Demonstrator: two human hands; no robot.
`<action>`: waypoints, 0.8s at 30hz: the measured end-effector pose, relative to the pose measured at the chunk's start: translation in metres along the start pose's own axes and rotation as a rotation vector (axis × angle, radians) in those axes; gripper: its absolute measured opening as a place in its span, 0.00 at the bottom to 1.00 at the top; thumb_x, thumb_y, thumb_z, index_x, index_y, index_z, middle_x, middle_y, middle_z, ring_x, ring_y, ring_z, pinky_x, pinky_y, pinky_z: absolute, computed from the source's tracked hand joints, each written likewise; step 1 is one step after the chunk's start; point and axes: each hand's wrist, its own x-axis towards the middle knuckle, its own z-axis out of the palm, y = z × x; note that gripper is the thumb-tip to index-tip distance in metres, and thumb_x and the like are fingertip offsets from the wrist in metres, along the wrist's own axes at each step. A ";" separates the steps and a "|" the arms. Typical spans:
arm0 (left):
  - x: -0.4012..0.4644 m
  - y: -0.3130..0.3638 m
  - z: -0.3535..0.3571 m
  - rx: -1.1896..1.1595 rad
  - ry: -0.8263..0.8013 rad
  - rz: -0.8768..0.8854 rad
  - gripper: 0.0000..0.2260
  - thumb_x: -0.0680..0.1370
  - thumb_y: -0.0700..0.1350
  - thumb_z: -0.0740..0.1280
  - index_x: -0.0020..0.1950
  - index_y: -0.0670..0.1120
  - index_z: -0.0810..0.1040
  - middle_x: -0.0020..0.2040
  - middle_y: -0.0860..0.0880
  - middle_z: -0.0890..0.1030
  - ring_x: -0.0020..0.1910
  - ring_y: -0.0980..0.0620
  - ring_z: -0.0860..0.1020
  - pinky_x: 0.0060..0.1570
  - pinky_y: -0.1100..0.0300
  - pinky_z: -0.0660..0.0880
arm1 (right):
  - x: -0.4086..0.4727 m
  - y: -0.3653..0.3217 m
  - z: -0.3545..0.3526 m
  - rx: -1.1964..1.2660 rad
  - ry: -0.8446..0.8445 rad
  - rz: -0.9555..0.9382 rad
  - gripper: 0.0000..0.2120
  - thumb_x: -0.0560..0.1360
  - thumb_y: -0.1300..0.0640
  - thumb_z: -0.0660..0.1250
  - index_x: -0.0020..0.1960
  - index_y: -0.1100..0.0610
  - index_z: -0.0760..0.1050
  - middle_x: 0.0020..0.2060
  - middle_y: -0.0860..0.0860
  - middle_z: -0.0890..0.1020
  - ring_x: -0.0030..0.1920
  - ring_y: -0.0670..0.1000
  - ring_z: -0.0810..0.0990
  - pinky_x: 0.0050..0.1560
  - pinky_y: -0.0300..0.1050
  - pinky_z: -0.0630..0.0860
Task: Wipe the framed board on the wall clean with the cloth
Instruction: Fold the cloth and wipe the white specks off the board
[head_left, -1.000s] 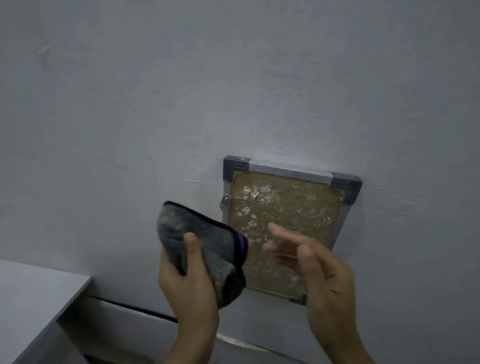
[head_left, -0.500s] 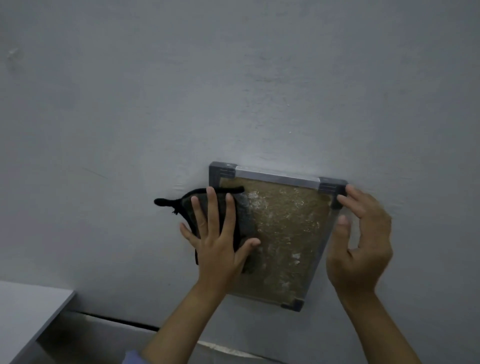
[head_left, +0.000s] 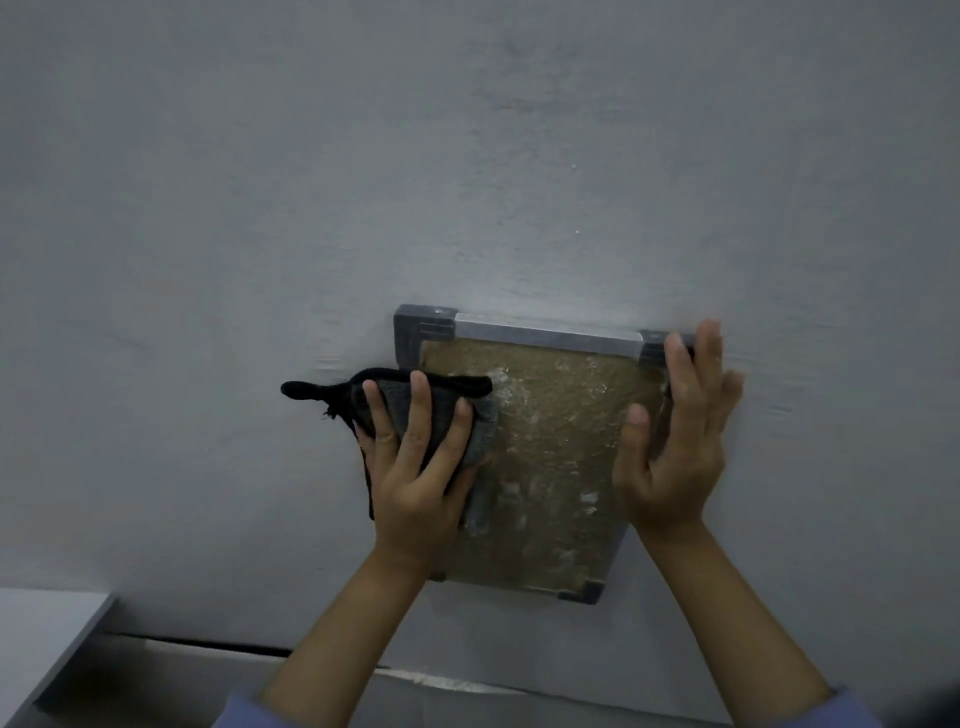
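A small rectangular board with a brownish, cork-like face and a silver metal frame with dark grey plastic corners (head_left: 556, 457) hangs on a pale grey, roughly plastered wall (head_left: 467, 182). Its face is blotched with whitish smears and patches, thickest near the top left and down the middle.

The person's left hand (head_left: 415, 467) lies flat over a grey cloth with black edging (head_left: 483, 421), pressing it against the left side of the board. The fingers (head_left: 421, 410) are spread wide and stretched upward, the thumb out to the right over the cloth's lower fold. Part of the cloth overhangs the frame's left edge onto the wall, and a black tail of the edging sticks out to the left.

The right hand (head_left: 675, 447) rests on the board's right edge. Its fingers are held straight and close together, reaching up over the top right corner piece, while the thumb lies on the brown face just inside the frame. The hand is open and flat against the frame; whether the fingertips curl behind the edge cannot be told.

Pale blue sleeves (head_left: 852, 712) show at the bottom of the view. At the lower left stands the corner of a light grey surface (head_left: 47, 629), well apart from the board.
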 end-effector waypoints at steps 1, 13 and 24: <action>-0.001 -0.003 -0.001 -0.010 -0.006 0.030 0.15 0.81 0.46 0.61 0.67 0.43 0.69 0.79 0.52 0.49 0.76 0.39 0.45 0.69 0.32 0.55 | 0.000 0.001 0.002 -0.002 0.017 -0.001 0.20 0.81 0.57 0.53 0.71 0.62 0.61 0.76 0.47 0.55 0.75 0.52 0.55 0.73 0.60 0.49; 0.026 -0.020 -0.019 0.046 0.063 0.130 0.23 0.79 0.55 0.62 0.70 0.43 0.67 0.78 0.54 0.54 0.76 0.42 0.53 0.69 0.33 0.54 | -0.001 0.004 0.010 0.019 0.058 -0.019 0.20 0.78 0.61 0.55 0.69 0.65 0.62 0.76 0.44 0.54 0.75 0.51 0.55 0.74 0.56 0.50; 0.024 -0.022 -0.009 0.169 0.083 0.170 0.20 0.80 0.52 0.61 0.69 0.46 0.69 0.78 0.51 0.56 0.76 0.42 0.55 0.68 0.32 0.51 | -0.002 0.005 0.014 0.003 0.081 -0.024 0.21 0.78 0.61 0.56 0.69 0.64 0.62 0.76 0.45 0.55 0.75 0.52 0.56 0.74 0.56 0.51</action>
